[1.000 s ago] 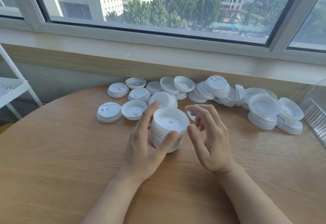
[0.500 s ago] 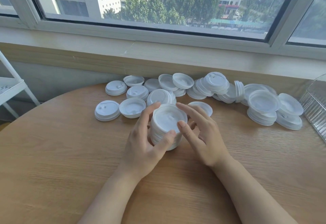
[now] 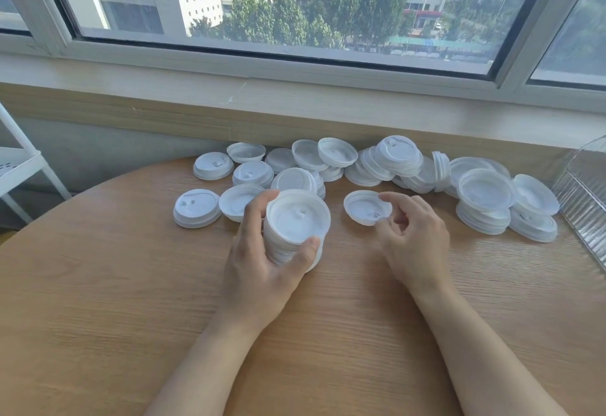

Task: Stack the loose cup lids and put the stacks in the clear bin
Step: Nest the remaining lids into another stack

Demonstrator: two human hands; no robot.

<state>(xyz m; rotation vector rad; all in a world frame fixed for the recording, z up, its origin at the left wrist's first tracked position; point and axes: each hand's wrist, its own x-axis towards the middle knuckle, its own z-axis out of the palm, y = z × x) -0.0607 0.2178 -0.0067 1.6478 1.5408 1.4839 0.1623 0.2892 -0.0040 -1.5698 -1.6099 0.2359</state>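
- Nearest on the round wooden table (image 3: 98,317), the left hand (image 3: 259,271) grips a stack of lids (image 3: 295,232), thumb on its near side and fingers curled round its far left side; the stack stands on the table, hollow side up.
- Just right of it, the right hand (image 3: 413,238) reaches to a single loose lid (image 3: 365,207) lying hollow side up — its fingertips (image 3: 385,197) are at the rim, but whether they already pinch it cannot be told.
- The step in hand looks like gathering: one more lid for the held stack. The next move calls for a firm pinch on that rim, then seating it squarely on top while the left hand steadies the pile.
- Farther back, many loose lids (image 3: 328,159) and short piles lie along the table's far edge, under the window sill (image 3: 295,100).
- The clear bin (image 3: 583,192) stands at the far right edge — no stacks show inside it from here.
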